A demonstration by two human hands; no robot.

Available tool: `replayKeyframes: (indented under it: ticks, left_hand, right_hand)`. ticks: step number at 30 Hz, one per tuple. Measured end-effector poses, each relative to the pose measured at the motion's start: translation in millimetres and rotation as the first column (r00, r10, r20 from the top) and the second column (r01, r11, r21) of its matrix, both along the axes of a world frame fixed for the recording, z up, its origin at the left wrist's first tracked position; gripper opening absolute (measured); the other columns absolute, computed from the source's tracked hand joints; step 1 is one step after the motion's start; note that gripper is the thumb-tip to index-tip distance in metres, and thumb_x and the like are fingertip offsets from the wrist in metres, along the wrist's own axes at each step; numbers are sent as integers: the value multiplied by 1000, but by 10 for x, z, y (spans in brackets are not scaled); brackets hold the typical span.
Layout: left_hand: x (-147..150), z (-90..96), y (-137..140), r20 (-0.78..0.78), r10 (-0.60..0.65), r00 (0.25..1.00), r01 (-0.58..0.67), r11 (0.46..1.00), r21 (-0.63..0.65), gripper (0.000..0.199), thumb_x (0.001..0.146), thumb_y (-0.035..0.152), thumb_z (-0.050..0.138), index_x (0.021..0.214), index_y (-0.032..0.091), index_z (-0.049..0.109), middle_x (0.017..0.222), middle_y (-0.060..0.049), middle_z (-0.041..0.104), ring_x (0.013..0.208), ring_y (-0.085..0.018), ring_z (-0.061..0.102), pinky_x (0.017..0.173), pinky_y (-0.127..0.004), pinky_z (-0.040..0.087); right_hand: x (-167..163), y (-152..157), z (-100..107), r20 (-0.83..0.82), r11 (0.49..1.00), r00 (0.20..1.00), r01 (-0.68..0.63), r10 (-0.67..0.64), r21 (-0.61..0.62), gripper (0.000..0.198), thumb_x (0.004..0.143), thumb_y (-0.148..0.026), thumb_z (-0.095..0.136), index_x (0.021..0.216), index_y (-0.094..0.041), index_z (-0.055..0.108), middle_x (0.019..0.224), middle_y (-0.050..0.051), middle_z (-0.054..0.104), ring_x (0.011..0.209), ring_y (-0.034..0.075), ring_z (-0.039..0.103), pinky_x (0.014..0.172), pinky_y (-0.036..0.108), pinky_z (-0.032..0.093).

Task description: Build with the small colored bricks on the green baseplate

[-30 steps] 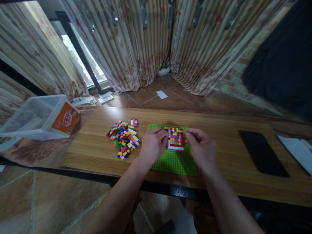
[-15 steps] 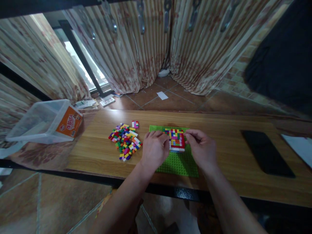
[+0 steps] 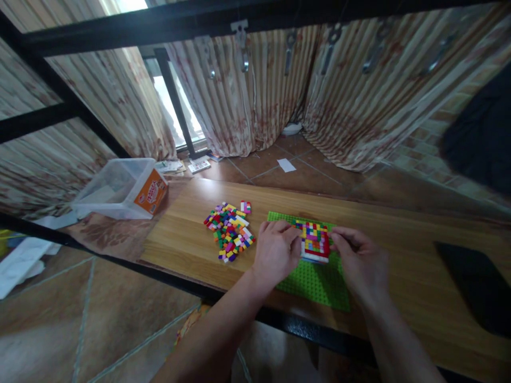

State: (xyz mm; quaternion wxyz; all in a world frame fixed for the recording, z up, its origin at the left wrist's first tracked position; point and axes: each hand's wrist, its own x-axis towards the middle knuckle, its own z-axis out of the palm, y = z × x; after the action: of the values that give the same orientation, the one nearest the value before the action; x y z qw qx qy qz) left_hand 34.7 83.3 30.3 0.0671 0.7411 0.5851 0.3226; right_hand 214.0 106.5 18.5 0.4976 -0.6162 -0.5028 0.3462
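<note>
A multicoloured block of toy building bricks, with red and white along its near and right edges, stands on a green studded baseplate. My left hand is at the block's left side, with fingers curled and the fingertips against its edge. At the right edge, my right hand is closed in a pinch. What those fingertips hold, if anything, is too small to make out. A pile of loose bricks in many colours lies left of the baseplate, with a small pink and white clump at its far side.
The wooden table has a dark front edge. A clear plastic bin with an orange label is beyond its left end. On the right lies a flat black object. A dark metal bar with hanging clips crosses above.
The camera view has turned left and tilted, so everything appears farther right. Both hands keep nearly the same pose on either side of the brick block.
</note>
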Motion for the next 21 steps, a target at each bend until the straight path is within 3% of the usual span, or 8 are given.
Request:
replayKeyframes:
  ticks: [3,5,7,10,14,21]
  left_hand:
    - [-190,39,77,6,99,995,-98,995,-29,18,92,24,55,98,22,72,96,-5,71,94,-20,64,88,-35,45]
    - [-366,80,125,-82,225,971,-231,969,-84,18,90,23,56,99,21,72,101,-7,71,97,-22,64,89,-36,46]
    - [-532,118,152,-221,347,911,-381,914,-136,19,87,28,60,100,19,72,108,-11,70,102,-27,63,91,-40,46]
    - [-686,148,156,-370,429,824,-517,836,-185,30,85,36,63,109,19,69,112,-13,69,111,-32,60,94,-44,45]
    - [-719,128,143,-452,438,777,-575,787,-225,38,82,37,64,114,17,66,116,-15,68,114,-34,59,94,-45,46]
    - [-711,118,197,-460,439,772,-584,776,-238,33,86,29,54,115,16,66,113,-14,70,113,-33,60,92,-45,47]
  right_hand:
    - [23,4,-11,27,1000,1000,10,-10,-12,26,76,-43,71,90,-21,74,80,4,76,63,18,69,60,30,54]
    - [36,6,-15,49,1000,999,10,-9,-16,26,77,-43,71,91,-21,75,81,4,76,64,18,69,61,30,54]
    - [42,8,-14,59,1000,998,13,-12,-16,25,77,-42,70,91,-22,75,80,4,76,64,18,69,62,30,54]
    - [38,9,-4,72,1000,997,12,-10,-16,24,78,-42,69,90,-22,75,80,3,75,64,17,68,62,30,53]
    - [18,10,11,57,1000,998,-2,3,-7,23,78,-41,69,89,-22,74,80,3,75,64,17,68,61,29,53]
    - [0,-2,52,51,1000,999,3,-3,-7,25,77,-43,69,88,-21,74,79,4,76,62,17,68,60,29,54]
